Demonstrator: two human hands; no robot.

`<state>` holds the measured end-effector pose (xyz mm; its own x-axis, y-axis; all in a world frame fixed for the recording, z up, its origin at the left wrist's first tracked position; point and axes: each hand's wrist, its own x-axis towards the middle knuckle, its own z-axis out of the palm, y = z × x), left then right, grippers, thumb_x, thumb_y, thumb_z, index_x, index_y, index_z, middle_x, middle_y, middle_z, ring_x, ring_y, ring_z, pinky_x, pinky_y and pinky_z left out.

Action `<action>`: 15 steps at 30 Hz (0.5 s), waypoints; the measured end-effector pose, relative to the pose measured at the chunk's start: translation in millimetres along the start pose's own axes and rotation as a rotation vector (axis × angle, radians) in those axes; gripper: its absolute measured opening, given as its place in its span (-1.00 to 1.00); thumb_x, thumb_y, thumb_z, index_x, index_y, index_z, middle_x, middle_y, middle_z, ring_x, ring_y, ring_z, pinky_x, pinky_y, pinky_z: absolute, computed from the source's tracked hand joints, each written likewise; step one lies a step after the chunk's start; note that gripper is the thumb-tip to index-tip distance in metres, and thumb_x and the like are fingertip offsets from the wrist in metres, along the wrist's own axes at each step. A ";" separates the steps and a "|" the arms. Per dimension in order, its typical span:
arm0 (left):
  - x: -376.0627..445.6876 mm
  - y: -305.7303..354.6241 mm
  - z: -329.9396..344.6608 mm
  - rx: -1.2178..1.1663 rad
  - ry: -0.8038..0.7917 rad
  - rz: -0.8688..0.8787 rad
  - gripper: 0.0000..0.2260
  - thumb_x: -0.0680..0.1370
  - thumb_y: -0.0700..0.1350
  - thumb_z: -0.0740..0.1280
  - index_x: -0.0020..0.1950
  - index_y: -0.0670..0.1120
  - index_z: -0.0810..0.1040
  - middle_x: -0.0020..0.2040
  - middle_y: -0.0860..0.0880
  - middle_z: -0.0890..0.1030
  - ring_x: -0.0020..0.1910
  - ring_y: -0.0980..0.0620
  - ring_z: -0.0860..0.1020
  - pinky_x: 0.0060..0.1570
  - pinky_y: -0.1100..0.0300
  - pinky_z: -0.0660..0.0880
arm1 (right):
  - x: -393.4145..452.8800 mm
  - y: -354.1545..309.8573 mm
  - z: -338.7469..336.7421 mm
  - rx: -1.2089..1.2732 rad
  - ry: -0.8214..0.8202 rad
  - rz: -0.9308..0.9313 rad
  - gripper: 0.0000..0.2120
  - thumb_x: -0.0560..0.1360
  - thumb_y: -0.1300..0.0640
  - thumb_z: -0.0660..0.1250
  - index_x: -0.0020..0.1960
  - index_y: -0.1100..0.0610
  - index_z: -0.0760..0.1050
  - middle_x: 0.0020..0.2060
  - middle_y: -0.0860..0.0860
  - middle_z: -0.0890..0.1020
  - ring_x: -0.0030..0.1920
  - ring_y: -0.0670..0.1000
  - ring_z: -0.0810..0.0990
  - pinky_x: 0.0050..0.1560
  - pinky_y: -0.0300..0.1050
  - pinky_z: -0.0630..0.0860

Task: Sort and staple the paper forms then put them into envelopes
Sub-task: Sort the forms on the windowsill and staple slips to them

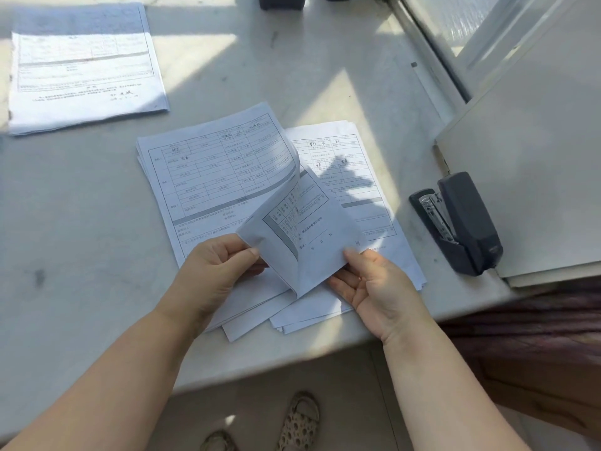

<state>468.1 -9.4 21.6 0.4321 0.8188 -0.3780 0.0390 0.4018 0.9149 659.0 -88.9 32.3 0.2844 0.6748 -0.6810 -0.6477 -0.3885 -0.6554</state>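
Note:
Two overlapping piles of printed paper forms lie mid-table: a left pile [208,177] and a right pile [364,196]. The top sheet [305,229] of the left pile is curled over toward me, its underside showing. My left hand [218,268] pinches that sheet's near left corner between thumb and fingers. My right hand [370,284] lies palm up under the sheet's right corner, thumb on its edge. A dark grey stapler [458,222] stands to the right of the piles. A stack of pale envelopes [536,177] lies at the right edge.
A separate stack of forms [84,70] sits at the far left of the marble table [81,239]. A window frame [432,60] runs along the back right. Two dark objects [281,1] stand at the far edge. My sandalled feet [296,421] show below the table's near edge.

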 end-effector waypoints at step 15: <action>-11.4 15.7 4.3 0.162 -0.044 -0.037 -0.70 0.36 -0.22 0.24 0.02 -0.09 0.65 -0.06 -0.07 0.71 0.05 0.08 0.64 0.17 0.24 0.44 | 77.7 -82.9 60.9 -1.241 -0.136 -0.001 -0.72 0.47 0.15 0.36 0.18 0.14 0.53 0.08 0.09 0.64 0.07 0.14 0.63 0.13 0.05 0.56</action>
<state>467.7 -14.2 40.9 0.4666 0.7843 -0.4089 0.1993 0.3571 0.9125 691.7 34.0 53.6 0.1610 0.7060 -0.6896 0.4775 -0.6672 -0.5716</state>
